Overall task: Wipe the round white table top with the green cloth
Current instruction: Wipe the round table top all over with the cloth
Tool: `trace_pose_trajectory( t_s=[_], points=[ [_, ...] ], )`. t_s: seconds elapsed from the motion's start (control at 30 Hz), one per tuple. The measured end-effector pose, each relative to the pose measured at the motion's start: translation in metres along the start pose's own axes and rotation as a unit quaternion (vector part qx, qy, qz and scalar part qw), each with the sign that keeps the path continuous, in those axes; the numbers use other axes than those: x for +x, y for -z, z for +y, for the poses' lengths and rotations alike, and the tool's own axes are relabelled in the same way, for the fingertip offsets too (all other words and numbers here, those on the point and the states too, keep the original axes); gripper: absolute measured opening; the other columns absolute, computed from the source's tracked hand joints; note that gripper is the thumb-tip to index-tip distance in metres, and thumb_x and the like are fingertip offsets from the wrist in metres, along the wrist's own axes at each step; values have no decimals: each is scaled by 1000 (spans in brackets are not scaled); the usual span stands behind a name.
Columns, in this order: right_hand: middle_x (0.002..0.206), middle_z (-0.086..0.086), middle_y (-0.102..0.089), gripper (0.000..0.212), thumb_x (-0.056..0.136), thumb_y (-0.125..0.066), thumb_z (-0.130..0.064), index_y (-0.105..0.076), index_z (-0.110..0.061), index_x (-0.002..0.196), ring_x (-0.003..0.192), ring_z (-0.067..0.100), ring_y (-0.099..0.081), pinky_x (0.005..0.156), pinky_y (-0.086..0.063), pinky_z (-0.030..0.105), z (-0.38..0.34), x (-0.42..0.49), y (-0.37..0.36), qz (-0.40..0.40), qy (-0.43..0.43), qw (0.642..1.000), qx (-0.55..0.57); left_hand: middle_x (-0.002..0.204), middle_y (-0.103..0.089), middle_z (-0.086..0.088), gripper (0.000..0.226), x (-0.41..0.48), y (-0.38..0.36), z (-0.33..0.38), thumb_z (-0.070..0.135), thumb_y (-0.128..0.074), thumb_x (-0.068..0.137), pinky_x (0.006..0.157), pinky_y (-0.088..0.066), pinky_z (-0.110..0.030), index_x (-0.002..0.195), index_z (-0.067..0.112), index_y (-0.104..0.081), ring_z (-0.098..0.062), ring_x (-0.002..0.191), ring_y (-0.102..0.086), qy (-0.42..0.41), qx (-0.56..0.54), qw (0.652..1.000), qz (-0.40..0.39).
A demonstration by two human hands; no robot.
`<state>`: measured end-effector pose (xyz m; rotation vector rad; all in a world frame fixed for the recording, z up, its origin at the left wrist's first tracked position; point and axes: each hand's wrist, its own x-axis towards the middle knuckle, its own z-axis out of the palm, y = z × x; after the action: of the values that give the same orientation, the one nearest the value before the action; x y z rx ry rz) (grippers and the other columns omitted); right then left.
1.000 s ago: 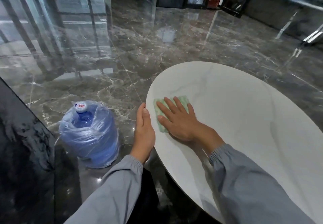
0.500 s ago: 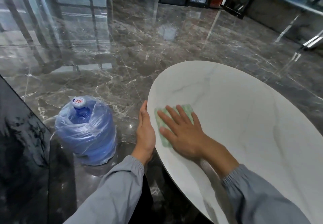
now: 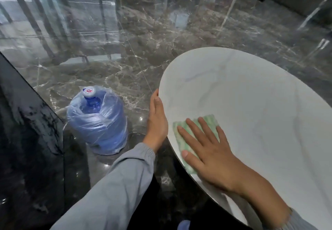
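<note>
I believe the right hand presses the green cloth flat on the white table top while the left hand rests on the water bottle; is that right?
Not quite: the head view shows the left hand on the rim of the white table top, not the water bottle, which stands apart on the floor. The rest holds.

Dim, glare on glossy floor [image 3: 161, 32], edges warped.
</note>
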<state>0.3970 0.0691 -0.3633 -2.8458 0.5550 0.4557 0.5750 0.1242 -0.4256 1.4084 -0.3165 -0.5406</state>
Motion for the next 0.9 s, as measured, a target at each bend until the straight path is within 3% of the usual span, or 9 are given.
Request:
trace_pose_trajectory(
  t_s=[0.17, 0.27, 0.4, 0.47, 0.57, 0.63, 0.7, 0.77, 0.9],
  points=[
    [158, -30, 39, 57, 103, -9, -65, 26, -64, 148, 142, 1, 46, 121, 24, 49, -6, -15, -6, -8, -17, 1000, 12, 126, -50, 34, 50, 0, -1, 0, 44, -21, 114, 75, -38, 7, 157, 27, -37, 38, 96, -47, -16, 19, 1000, -7],
    [167, -23, 26, 59, 103, -13, -66, 15, -60, 155, 150, 8, 36, 121, 21, 54, -6, 37, 2, 30, -23, 999, 23, 128, -54, 26, 48, 0, 0, 0, 45, -21, 114, 76, -41, 4, 156, 30, -40, 31, 97, -52, -9, 23, 1000, 3],
    [170, -16, 21, 63, 103, -17, -66, 9, -53, 159, 154, 14, 29, 121, 19, 57, -7, 74, 13, 23, -20, 999, 12, 125, -58, 21, 46, 1, 0, 1, 41, -21, 115, 83, -50, -4, 153, 29, -43, 18, 105, -55, 4, 27, 1000, 10],
    [170, -16, 21, 62, 103, -17, -65, 11, -54, 158, 154, 12, 30, 121, 20, 56, -6, 50, 5, 34, -6, 999, 16, 125, -58, 20, 47, -1, 0, 3, 41, -20, 115, 78, -48, -2, 154, 27, -41, 17, 106, -54, 8, 38, 999, 7],
    [167, -20, 27, 61, 104, -16, -66, 17, -58, 155, 150, 8, 36, 122, 20, 53, -5, -15, -16, 48, 2, 999, 16, 142, -54, 12, 51, 2, 2, 1, 46, -19, 114, 92, -48, -6, 158, 27, -36, 7, 119, -56, -7, 61, 998, -3],
    [164, -24, 33, 62, 104, -17, -67, 22, -60, 152, 147, 5, 40, 123, 20, 51, -1, -59, -28, 47, -7, 999, 16, 142, -50, 11, 51, 1, 2, 1, 44, -19, 114, 88, -44, -4, 159, 25, -34, 0, 120, -54, -22, 86, 996, 1],
    [160, -28, 37, 60, 104, -15, -66, 25, -63, 149, 144, 2, 44, 123, 20, 50, 3, -88, -35, 33, -36, 998, 31, 143, -49, 9, 50, 1, 2, 1, 44, -19, 114, 100, -42, -19, 157, 27, -36, -10, 128, -50, -38, 122, 992, 4],
    [160, -28, 37, 57, 104, -11, -66, 24, -62, 150, 143, 1, 44, 123, 20, 49, 1, -95, -40, 45, -74, 995, 41, 143, -45, 3, 47, 3, 4, 0, 44, -19, 113, 106, -33, -31, 153, 27, -38, -16, 128, -42, -65, 197, 978, 16],
    [167, -19, 27, 59, 105, -9, -63, 14, -53, 158, 150, 10, 38, 122, 20, 54, -20, -78, -51, 116, -134, 983, 55, 138, -41, -11, 40, -6, 4, 6, 38, -33, 111, 109, -24, -38, 142, 18, -48, -29, 128, -35, -170, 358, 917, 53]
  ],
)
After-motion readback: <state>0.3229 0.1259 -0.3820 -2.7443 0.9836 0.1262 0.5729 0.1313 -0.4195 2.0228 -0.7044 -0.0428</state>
